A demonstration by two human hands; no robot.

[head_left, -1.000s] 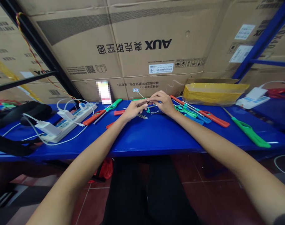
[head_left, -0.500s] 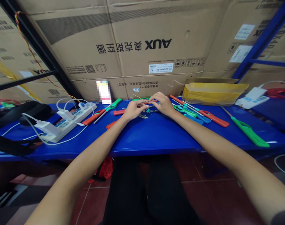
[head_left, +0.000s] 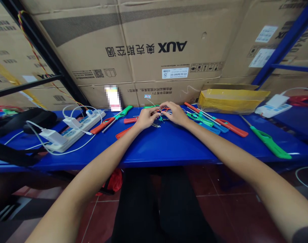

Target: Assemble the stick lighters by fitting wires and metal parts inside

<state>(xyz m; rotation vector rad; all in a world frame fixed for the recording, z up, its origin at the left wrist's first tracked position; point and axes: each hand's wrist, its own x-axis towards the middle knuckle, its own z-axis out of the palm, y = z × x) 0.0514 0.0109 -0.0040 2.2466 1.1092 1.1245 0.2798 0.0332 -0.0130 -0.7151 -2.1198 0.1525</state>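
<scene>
Over the blue tabletop, my left hand (head_left: 146,118) pinches a thin wire (head_left: 151,102) that sticks up past its fingertips. Close beside it, my right hand (head_left: 177,114) has its fingers drawn together near the same wire; what lies between them is too small to make out. Beneath the fingertips sit a small green plastic piece (head_left: 161,118) and a clear narrow part (head_left: 155,125). Red handle pieces (head_left: 123,133) lie by my left wrist. To the right of my right hand are several long-nosed lighters, among them a red one (head_left: 231,127) and blue handles (head_left: 210,129).
At left a white power strip (head_left: 75,133) holds plugged-in chargers with loose cables. A red-and-green lighter pair (head_left: 103,125) lies beside it. A yellow-taped box (head_left: 232,101) stands at the back right. A green lighter (head_left: 269,141) lies far right. Cardboard (head_left: 143,30) walls the back.
My right fingers have lowered slightly and drawn in. The wire at my left fingertips has shifted a little in angle. The view has moved slightly; the lighters lie as before.
</scene>
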